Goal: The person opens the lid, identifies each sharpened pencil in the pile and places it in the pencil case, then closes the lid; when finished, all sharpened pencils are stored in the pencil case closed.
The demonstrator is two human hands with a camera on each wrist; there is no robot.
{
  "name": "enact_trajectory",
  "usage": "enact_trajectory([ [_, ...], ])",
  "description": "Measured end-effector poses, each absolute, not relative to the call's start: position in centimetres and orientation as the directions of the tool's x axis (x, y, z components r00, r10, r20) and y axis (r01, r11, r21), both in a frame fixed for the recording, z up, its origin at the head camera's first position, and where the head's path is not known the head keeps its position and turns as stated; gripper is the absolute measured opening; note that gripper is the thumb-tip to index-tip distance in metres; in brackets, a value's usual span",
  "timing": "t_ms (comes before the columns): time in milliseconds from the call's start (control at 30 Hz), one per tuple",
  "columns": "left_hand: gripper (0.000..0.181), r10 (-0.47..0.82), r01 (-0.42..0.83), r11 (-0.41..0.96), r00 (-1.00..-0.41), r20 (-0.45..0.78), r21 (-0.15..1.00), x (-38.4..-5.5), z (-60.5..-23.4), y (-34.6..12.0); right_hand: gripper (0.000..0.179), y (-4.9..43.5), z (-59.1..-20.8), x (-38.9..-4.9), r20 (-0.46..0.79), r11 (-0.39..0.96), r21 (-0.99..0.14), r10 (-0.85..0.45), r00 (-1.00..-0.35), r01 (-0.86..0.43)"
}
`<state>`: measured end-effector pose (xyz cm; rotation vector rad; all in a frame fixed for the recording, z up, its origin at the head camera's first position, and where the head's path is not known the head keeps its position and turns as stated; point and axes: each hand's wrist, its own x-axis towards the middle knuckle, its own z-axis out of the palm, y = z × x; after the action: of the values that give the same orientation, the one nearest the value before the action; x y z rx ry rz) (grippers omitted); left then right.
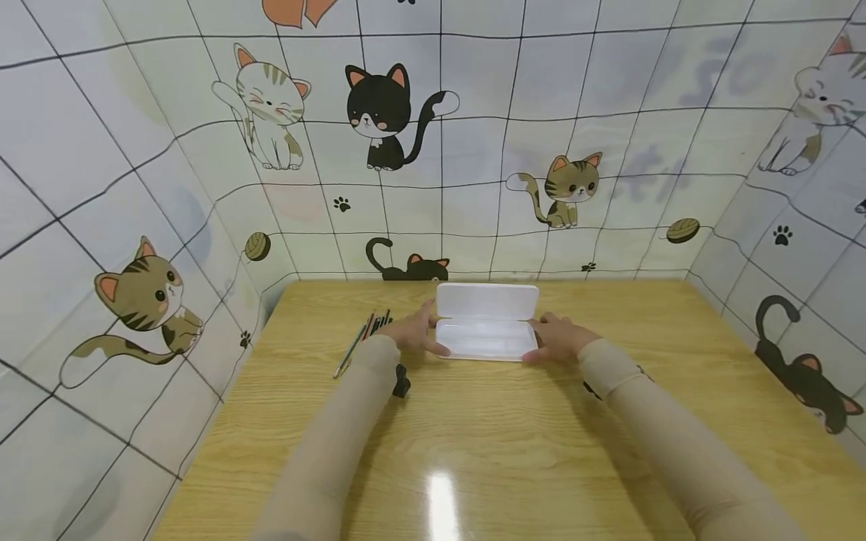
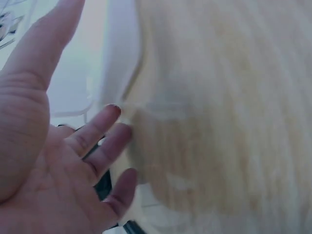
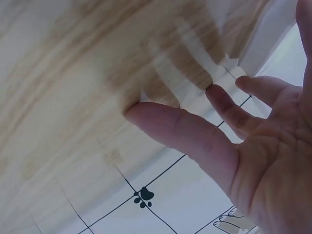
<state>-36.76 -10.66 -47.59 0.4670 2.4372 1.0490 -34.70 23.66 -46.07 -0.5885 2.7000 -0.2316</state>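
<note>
A white pencil case (image 1: pixel 487 340) rests on the table with its lid (image 1: pixel 487 301) raised at the back; no contents show inside. My left hand (image 1: pixel 414 330) is at its left end, thumb by the front corner and other fingers farther back. In the left wrist view the thumb (image 2: pixel 41 48) overlaps the case and the other fingers are loosely bent. At the right end is my right hand (image 1: pixel 558 338), its thumb near the front corner. The right wrist view shows this thumb (image 3: pixel 170 124) extended, its tip at the table surface, with the case's white edge beside the fingers.
Several pencils or pens (image 1: pixel 352 347) lie on the wooden table (image 1: pixel 487 436) left of the case, partly behind the left hand. A cat-patterned cloth wall (image 1: pixel 473 150) encloses the back and both sides of the table.
</note>
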Motion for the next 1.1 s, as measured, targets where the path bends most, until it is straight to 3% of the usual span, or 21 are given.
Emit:
enact_trajectory([
  [267, 0.107, 0.438, 0.123, 0.715, -0.847, -0.303, 0.689, -36.6, -46.2, -13.9, 0.104, 23.3, -46.1, -34.6, -0.334, 0.905, -0.282, -0.403, -0.852, -0.318],
  [533, 0.080, 0.441, 0.243, 0.759, -0.874, -0.202, 0.603, -36.0, -44.7, -16.9, 0.105, 23.6, -46.2, -34.2, -0.341, 0.904, -0.301, -0.398, -0.852, -0.303],
  [733, 0.059, 0.415, 0.265, 0.773, -0.899, -0.142, 0.577, -35.9, -44.0, -18.8, 0.109, 23.8, -45.9, -34.1, -0.322, 0.897, -0.306, -0.412, -0.852, -0.318],
  [1100, 0.043, 0.294, 0.181, 0.797, -0.950, -0.108, 0.577, -35.8, -44.9, -22.3, 0.113, 24.3, -46.8, -34.6, -0.310, 0.891, -0.302, -0.429, -0.848, -0.340],
])
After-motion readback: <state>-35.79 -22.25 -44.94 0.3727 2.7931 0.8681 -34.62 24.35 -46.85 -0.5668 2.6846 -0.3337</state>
